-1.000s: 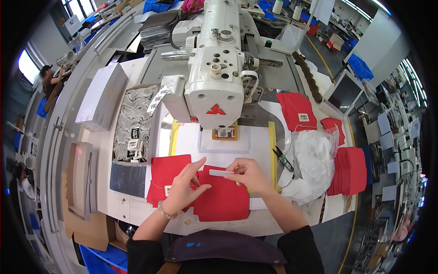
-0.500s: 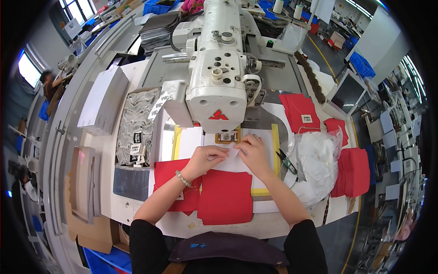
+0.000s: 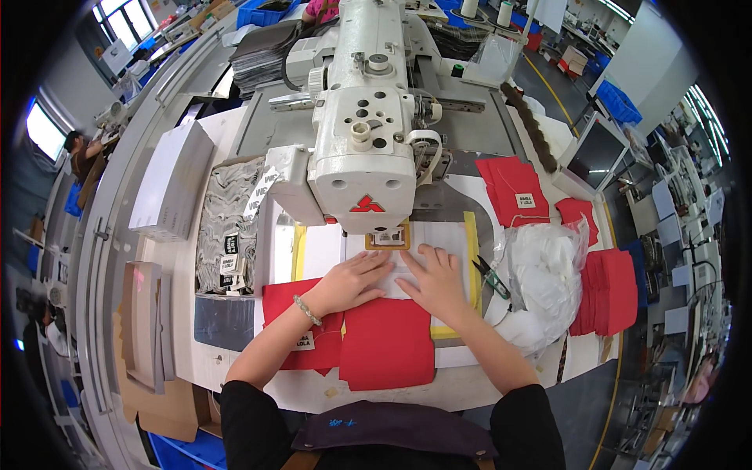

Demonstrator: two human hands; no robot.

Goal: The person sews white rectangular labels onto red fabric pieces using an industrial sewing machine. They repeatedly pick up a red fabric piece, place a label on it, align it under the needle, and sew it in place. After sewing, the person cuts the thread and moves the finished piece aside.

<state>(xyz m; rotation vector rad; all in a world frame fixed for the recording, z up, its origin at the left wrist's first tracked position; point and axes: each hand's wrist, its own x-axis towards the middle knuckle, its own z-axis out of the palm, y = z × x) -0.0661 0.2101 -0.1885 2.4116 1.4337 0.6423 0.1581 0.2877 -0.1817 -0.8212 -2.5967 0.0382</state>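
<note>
At left, a label-bearing red fabric piece point(image 3: 278, 298) lies partly hidden beneath the left forearm point(image 3: 272, 343). The left hand point(image 3: 346, 282), flat and unclenched, and the right hand point(image 3: 435, 290), fingers spread, no longer pinch the small white paper slip, suggesting it is laid down, probably between them on the white sheet point(image 3: 319, 254); it cannot be distinguished there.

The head fisheye looks down at both hands point(image 3: 345, 285).
</note>
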